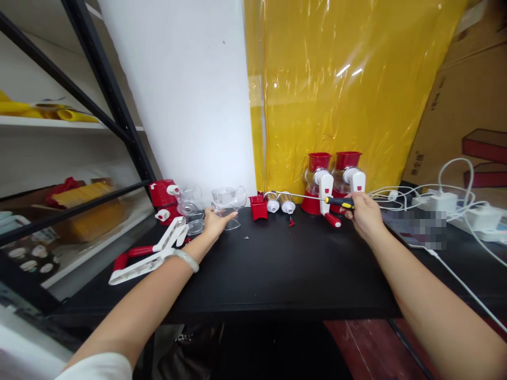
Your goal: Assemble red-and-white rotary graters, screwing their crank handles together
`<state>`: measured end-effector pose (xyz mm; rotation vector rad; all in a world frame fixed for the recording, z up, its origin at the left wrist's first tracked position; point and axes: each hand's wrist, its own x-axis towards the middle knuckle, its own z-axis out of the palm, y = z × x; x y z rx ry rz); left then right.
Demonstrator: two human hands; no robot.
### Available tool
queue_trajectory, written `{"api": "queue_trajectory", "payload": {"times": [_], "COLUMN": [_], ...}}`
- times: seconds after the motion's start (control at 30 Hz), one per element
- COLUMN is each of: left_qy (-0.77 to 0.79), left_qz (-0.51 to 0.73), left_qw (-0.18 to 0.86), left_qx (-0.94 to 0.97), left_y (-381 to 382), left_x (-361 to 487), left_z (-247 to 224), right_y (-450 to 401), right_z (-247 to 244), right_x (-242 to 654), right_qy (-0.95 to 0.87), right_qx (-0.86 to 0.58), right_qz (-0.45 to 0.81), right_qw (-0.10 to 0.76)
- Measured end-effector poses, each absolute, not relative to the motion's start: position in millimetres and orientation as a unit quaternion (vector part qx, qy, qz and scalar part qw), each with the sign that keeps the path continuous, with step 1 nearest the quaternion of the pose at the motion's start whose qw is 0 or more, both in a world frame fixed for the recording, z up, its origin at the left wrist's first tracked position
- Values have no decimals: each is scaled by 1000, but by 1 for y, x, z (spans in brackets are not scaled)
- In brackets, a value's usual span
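Note:
My left hand [216,223] reaches to the back of the table, thumb and fingers around the lower part of a clear plastic grater housing [224,196]. My right hand [365,212] grips the yellow-and-black handle of a screwdriver [339,202]; its long shaft points left. Behind the screwdriver stand two assembled red-and-white rotary graters [319,161] with crank handles. Left of them are a red hopper part [259,207] and two metal grating drums [285,203]. White crank handles with red grips [137,266] lie beside my left forearm.
Red grater bases [163,195] and another clear housing [190,198] stand at the back left. A small red piece [292,222] and a tiny screw-like bit [246,237] lie mid-table. White chargers and cables [441,203] and a tablet-like device [412,227] occupy the right. A black-framed shelf [119,121] borders the left.

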<state>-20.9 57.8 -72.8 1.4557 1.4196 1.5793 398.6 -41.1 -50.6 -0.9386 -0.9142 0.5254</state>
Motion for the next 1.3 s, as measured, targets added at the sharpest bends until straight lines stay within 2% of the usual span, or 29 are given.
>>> {"api": "queue_trajectory", "payload": {"times": [0.1, 0.33, 0.5, 0.6, 0.67, 0.73, 0.8, 0.87, 1.03, 1.3], "left_qy": [573, 607, 605, 549, 588, 648, 663, 651, 623, 617], "left_qz": [575, 549, 499, 392, 281, 179, 133, 147, 190, 197], "left_qw": [233, 206, 208, 71, -46, -93, -66, -39, -67, -6], "left_qx": [536, 536, 585, 734, 757, 735, 733, 744, 756, 762], "left_y": [60, 52, 13, -24, -48, -68, -82, -91, -96, -105], "left_x": [-19, -8, -36, -88, -130, -168, -194, -208, -206, -162], "left_z": [-74, -69, -39, -8, 5, 5, -7, -23, -48, -22], "right_y": [-39, -41, -48, -50, -51, -51, -51, -53, -62, -64], "right_z": [-53, -55, -55, -56, -58, -61, -62, -62, -58, -61], "right_x": [399, 396, 393, 389, 386, 382, 379, 375, 364, 351], "right_qy": [-428, -476, -520, -561, -586, -606, -619, -625, -631, -638], "right_qx": [-435, -472, -513, -537, -544, -545, -549, -554, -546, -561], "right_qz": [240, 211, 164, 112, 83, 58, 31, 8, -13, -5], "right_qw": [755, 712, 663, 620, 595, 576, 561, 551, 551, 528]}}
